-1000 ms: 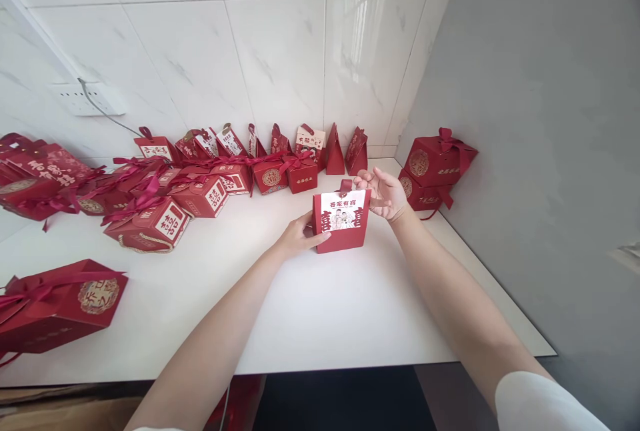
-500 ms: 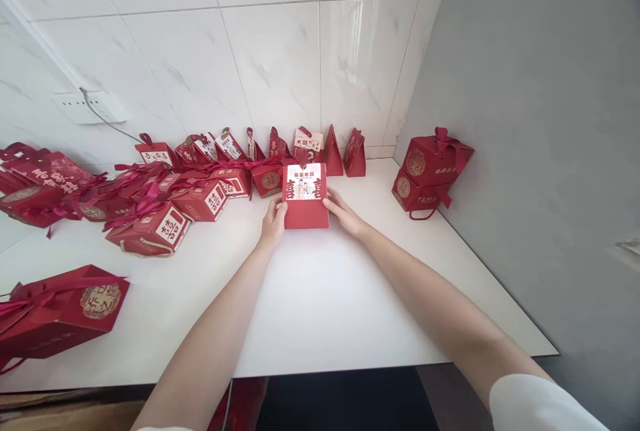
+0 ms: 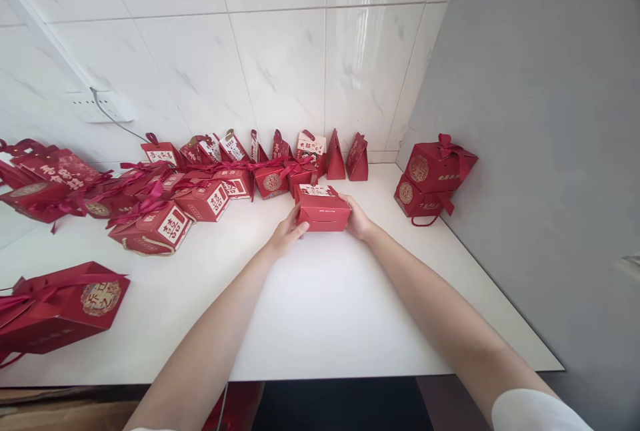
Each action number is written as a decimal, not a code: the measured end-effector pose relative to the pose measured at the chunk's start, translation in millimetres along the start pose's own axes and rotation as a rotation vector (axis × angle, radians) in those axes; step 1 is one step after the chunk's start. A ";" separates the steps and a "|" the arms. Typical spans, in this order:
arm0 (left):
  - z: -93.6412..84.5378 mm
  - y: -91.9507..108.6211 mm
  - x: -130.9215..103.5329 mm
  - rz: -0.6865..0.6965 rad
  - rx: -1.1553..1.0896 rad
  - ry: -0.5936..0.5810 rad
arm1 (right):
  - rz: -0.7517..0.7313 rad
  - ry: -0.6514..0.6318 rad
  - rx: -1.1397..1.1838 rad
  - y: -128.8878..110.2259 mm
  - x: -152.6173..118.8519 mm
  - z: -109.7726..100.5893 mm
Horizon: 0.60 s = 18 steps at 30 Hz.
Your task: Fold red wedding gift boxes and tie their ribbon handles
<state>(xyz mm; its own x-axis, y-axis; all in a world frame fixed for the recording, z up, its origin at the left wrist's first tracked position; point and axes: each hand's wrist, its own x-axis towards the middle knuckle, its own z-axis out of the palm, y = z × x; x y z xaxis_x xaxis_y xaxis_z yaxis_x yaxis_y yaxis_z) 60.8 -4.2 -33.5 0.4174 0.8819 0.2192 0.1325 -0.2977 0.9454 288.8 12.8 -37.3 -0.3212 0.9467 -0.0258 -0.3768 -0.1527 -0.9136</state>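
Observation:
Between my two hands is a red gift box point(image 3: 325, 216) with a white printed panel on its sloping top. My left hand point(image 3: 290, 231) grips its left side, thumb on the front face. On the opposite side, the fingers of my right hand point(image 3: 357, 217) wrap the right edge, partly hidden behind the box. Just behind it stand red boxes with ribbon bows point(image 3: 273, 179). Along the wall runs a row of upright triangular boxes, among them a plain red one point(image 3: 335, 157) and a pale printed one point(image 3: 311, 145).
Several ribboned red boxes crowd the left, including one with a rope handle point(image 3: 150, 229). A large hexagonal box point(image 3: 65, 304) lies at the front left of the white table point(image 3: 340, 324). Two stacked boxes point(image 3: 433, 174) stand by the grey panel point(image 3: 530, 151) at right.
The box held between my hands has tipped backward and shifted slightly right, so its front face shows more and its printed panel lies flatter. The view has shifted a little.

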 end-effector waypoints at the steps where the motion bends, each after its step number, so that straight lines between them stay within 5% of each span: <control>1: 3.2 0.5 -0.8 -0.011 0.031 0.019 | 0.026 -0.067 0.016 -2.1 -1.1 -2.7; 5: 10.7 3.0 -2.2 -0.084 0.138 0.110 | 0.092 -0.221 0.041 -7.2 -2.4 -10.9; 18: 9.4 -0.2 -1.8 -0.091 0.185 0.069 | 0.090 -0.187 0.022 -5.0 -0.3 -10.4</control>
<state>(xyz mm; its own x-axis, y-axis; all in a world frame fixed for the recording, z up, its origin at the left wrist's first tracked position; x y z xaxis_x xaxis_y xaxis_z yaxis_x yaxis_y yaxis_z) 68.5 -9.2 -36.3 0.3341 0.9293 0.1573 0.3326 -0.2724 0.9029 299.8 16.2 -37.0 -0.5094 0.8600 -0.0292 -0.3578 -0.2425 -0.9018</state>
